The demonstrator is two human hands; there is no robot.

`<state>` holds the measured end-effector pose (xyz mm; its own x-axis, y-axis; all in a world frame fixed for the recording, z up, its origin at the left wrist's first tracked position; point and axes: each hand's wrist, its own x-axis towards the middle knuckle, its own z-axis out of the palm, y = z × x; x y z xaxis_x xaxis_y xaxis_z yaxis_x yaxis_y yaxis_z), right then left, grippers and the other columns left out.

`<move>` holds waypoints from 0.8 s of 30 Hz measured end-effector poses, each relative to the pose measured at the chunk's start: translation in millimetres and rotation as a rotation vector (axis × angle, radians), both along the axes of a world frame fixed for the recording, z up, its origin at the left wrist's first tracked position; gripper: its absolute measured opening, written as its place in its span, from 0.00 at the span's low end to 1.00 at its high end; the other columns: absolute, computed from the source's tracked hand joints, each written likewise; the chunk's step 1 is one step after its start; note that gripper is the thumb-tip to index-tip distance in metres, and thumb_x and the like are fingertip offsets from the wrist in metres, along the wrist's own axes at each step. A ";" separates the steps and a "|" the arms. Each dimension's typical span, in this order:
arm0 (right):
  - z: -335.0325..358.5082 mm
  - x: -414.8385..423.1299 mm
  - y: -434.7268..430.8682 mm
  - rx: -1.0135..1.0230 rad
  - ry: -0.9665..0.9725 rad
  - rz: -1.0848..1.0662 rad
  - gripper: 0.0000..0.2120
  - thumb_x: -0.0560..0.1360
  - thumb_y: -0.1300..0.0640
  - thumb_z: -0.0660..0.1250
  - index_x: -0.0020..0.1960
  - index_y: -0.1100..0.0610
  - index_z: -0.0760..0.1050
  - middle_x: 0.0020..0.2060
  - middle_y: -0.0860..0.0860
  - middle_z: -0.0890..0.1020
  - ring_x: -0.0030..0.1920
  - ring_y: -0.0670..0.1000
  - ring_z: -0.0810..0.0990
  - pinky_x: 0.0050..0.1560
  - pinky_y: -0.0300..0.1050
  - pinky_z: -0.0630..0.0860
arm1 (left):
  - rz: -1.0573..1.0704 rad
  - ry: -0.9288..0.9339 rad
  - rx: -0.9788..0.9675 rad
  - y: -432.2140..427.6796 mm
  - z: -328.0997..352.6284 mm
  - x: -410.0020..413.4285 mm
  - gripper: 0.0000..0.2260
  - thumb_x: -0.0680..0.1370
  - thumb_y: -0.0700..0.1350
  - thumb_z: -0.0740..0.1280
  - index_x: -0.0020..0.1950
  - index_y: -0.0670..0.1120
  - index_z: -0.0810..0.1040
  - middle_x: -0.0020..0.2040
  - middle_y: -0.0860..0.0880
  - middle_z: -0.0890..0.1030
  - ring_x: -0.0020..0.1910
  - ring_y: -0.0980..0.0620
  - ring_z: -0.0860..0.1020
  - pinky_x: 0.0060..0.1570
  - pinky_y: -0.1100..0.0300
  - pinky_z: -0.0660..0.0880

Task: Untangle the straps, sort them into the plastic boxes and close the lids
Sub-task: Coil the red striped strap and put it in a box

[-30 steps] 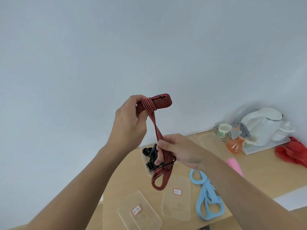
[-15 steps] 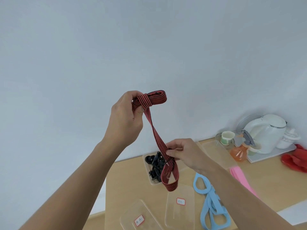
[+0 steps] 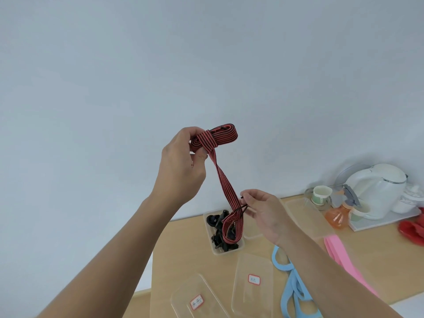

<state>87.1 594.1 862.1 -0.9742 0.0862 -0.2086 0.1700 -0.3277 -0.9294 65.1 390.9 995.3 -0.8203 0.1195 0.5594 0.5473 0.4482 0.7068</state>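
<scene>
— Two hands on one strap, seen from the head camera?

— Yes. The left hand (image 3: 181,166) and right hand (image 3: 267,213) both hold the red-and-black striped strap (image 3: 223,180), raised in the air over the table (image 3: 367,260).

— Which way does it run?

— Its long axis drops steeply from the left fingers, slanting down to the right fingers. At the top it is wound into a flat coil (image 3: 221,137) lying sideways, jutting rightward from the left fingers. Below the right fingers it ends in a hanging loop.

— And the grips?

— The left fingers are curled round the coil's near end, with the thumb pressed against it. The right thumb and forefinger are nearly closed, pinching a thin black cord (image 3: 243,208) that crosses the strap. The other right fingers are loosely curled.

— Room around them?

— Bare wall (image 3: 206,65) lies above and beside the left fingers. Below the right fingers stands an open plastic box (image 3: 207,228) holding black straps (image 3: 214,220). The loop hangs in front of it; I cannot tell if it touches. Lower down lie a labelled lid (image 3: 252,283) and a second lid (image 3: 197,301). A blue strap (image 3: 291,283) lies under the right forearm, with a pink strap (image 3: 339,251) beyond it. A white kettle (image 3: 371,189) stands well off to the right.
</scene>
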 end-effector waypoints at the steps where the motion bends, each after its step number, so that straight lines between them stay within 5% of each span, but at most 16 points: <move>1: 1.7 1.3 -1.0 0.053 0.039 -0.024 0.09 0.78 0.63 0.69 0.43 0.54 0.85 0.39 0.51 0.85 0.47 0.50 0.81 0.58 0.50 0.72 | 0.007 0.002 -0.002 -0.7 1.2 0.2 0.12 0.81 0.35 0.64 0.58 0.52 0.73 0.51 0.55 0.81 0.51 0.50 0.82 0.48 0.59 0.80; 4: 14.4 8.2 -5.0 0.138 0.190 -0.025 0.07 0.78 0.64 0.69 0.44 0.57 0.83 0.39 0.51 0.85 0.46 0.48 0.82 0.56 0.45 0.73 | 0.032 0.001 -0.008 -4.1 4.1 -1.6 0.12 0.81 0.36 0.64 0.58 0.52 0.73 0.52 0.54 0.81 0.52 0.50 0.82 0.48 0.56 0.81; 8: 38.8 21.4 -13.1 0.273 0.302 0.254 0.03 0.76 0.68 0.71 0.44 0.62 0.82 0.39 0.57 0.85 0.43 0.52 0.83 0.51 0.43 0.79 | 0.035 0.015 -0.013 -4.5 8.4 -1.4 0.13 0.81 0.36 0.64 0.58 0.52 0.72 0.53 0.53 0.80 0.53 0.49 0.82 0.46 0.61 0.81; 14: 48.5 24.7 -34.7 0.497 0.256 0.488 0.10 0.74 0.56 0.77 0.49 0.60 0.79 0.30 0.54 0.77 0.30 0.51 0.77 0.42 0.49 0.80 | 0.013 0.018 0.012 1.1 22.9 6.1 0.12 0.81 0.36 0.64 0.58 0.52 0.73 0.51 0.56 0.81 0.52 0.50 0.83 0.48 0.57 0.82; 17: 53.6 23.4 -45.4 0.582 0.312 0.209 0.19 0.71 0.44 0.77 0.44 0.55 0.73 0.29 0.47 0.69 0.28 0.48 0.69 0.35 0.50 0.77 | -0.005 0.038 0.035 1.4 39.6 12.3 0.12 0.81 0.36 0.64 0.57 0.52 0.73 0.50 0.57 0.81 0.50 0.50 0.84 0.48 0.53 0.83; 20: 70.0 17.7 -53.7 0.716 0.496 -0.205 0.20 0.70 0.36 0.73 0.50 0.48 0.72 0.42 0.41 0.76 0.43 0.43 0.75 0.45 0.37 0.71 | -0.085 -0.009 0.082 2.2 57.3 19.8 0.10 0.81 0.36 0.64 0.55 0.51 0.75 0.48 0.57 0.82 0.45 0.53 0.86 0.49 0.51 0.84; 22: 92.5 9.9 -57.4 0.638 0.548 -0.196 0.14 0.76 0.42 0.70 0.55 0.50 0.75 0.50 0.42 0.80 0.53 0.44 0.79 0.52 0.36 0.72 | -0.151 -0.036 0.092 5.1 67.6 24.9 0.09 0.81 0.36 0.65 0.55 0.49 0.77 0.47 0.57 0.82 0.44 0.53 0.86 0.49 0.50 0.84; 24: 116.7 5.5 -59.0 0.500 0.565 -0.111 0.07 0.82 0.52 0.66 0.51 0.55 0.78 0.42 0.48 0.84 0.45 0.47 0.84 0.49 0.40 0.76 | -0.172 -0.004 0.080 7.4 78.4 27.1 0.08 0.81 0.35 0.65 0.56 0.47 0.77 0.47 0.56 0.82 0.44 0.52 0.86 0.48 0.51 0.84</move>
